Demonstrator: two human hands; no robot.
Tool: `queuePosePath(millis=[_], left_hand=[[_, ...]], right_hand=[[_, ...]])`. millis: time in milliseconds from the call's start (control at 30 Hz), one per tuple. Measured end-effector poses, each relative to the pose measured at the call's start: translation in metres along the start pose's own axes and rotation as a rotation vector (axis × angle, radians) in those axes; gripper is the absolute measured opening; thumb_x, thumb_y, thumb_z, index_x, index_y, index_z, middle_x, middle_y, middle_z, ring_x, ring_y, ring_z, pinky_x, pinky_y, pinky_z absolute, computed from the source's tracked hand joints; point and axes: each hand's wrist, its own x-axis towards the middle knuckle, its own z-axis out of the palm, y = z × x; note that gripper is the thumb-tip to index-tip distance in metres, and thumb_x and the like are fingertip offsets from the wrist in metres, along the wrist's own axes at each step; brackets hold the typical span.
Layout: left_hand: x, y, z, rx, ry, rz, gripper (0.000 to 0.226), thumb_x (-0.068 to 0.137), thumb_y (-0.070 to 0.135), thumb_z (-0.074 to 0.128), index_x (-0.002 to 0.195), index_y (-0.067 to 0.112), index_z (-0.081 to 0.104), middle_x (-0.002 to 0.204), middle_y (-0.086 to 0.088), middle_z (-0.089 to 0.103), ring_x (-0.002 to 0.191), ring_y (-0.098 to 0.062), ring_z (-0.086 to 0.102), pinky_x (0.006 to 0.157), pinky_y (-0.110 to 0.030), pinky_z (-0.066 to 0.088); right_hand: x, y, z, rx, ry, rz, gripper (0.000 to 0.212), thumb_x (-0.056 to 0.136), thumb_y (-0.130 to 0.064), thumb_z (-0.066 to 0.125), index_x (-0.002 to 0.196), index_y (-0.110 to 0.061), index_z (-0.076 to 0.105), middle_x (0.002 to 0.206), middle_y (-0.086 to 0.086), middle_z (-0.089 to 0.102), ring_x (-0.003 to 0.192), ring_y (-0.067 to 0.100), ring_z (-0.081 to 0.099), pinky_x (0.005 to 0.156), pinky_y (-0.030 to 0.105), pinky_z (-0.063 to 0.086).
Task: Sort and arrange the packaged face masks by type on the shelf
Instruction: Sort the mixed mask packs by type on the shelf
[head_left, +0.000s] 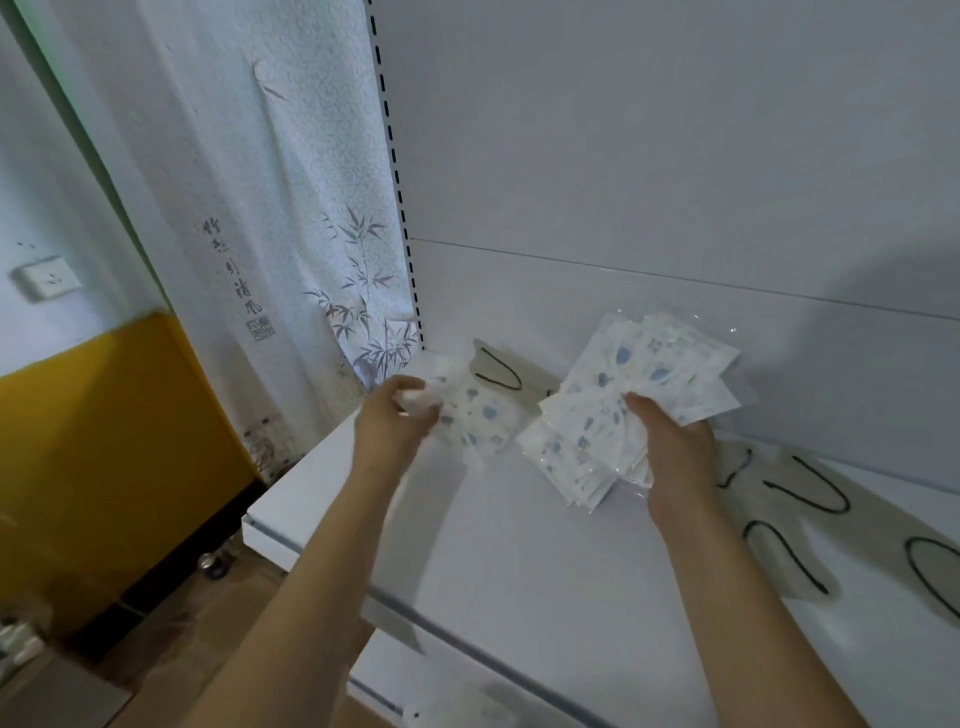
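My right hand (675, 447) grips a fanned stack of packaged white masks with blue prints (644, 374), held over the white shelf (519, 545). My left hand (395, 415) pinches one blue-print mask packet (478, 415) at the shelf's left end. Under that packet lies a grey mask with a black ear loop (498, 369). More grey masks with black loops (800, 493) lie spread on the shelf to the right of my right hand.
The shelf's grey back panel (675, 156) rises behind the masks, with a slotted upright (400, 197) at its left. A white curtain with bamboo print (291, 234) hangs to the left. A yellow panel (104, 441) stands lower left.
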Motion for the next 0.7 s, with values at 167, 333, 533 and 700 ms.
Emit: queuePosePath(millis=[167, 333, 533, 700], left_hand=[[-0.007, 0.047, -0.05, -0.181, 0.18, 0.16, 0.077, 0.087, 0.01, 0.077, 0.15, 0.022, 0.034, 0.081, 0.009, 0.069, 0.072, 0.003, 0.066, 0.074, -0.021, 0.052], [-0.014, 0.074, -0.036, -0.228, 0.005, 0.187, 0.042, 0.088, 0.008, 0.075, 0.126, 0.017, 0.06, 0.084, 0.006, 0.078, 0.08, -0.01, 0.071, 0.084, -0.031, 0.054], [-0.056, 0.077, 0.031, -0.591, -0.499, -0.084, 0.042, 0.107, 0.042, 0.041, 0.116, 0.015, 0.071, 0.107, 0.0, 0.077, 0.097, -0.013, 0.072, 0.087, -0.032, 0.054], [-0.073, 0.053, 0.042, -0.448, -0.742, 0.032, 0.064, 0.098, 0.067, 0.039, 0.144, 0.025, 0.052, 0.137, 0.0, 0.065, 0.128, -0.021, 0.06, 0.107, -0.045, 0.048]], right_hand=[[0.003, -0.026, -0.009, 0.108, -0.061, 0.003, 0.037, 0.083, -0.012, 0.074, 0.118, -0.023, 0.067, 0.109, -0.008, 0.074, 0.099, 0.011, 0.071, 0.093, 0.038, 0.055], [0.0, -0.033, -0.011, 0.245, -0.404, 0.108, 0.054, 0.081, -0.018, 0.065, 0.134, -0.017, 0.057, 0.129, 0.004, 0.066, 0.117, 0.022, 0.064, 0.088, 0.037, 0.057], [-0.024, -0.02, 0.008, -0.058, -0.639, -0.017, 0.044, 0.086, -0.006, 0.066, 0.128, -0.018, 0.059, 0.127, 0.005, 0.067, 0.119, 0.023, 0.063, 0.101, 0.04, 0.05], [-0.026, -0.023, -0.009, -0.291, -0.515, -0.099, 0.055, 0.086, -0.008, 0.074, 0.134, -0.025, 0.053, 0.122, -0.002, 0.069, 0.114, 0.018, 0.066, 0.103, 0.048, 0.049]])
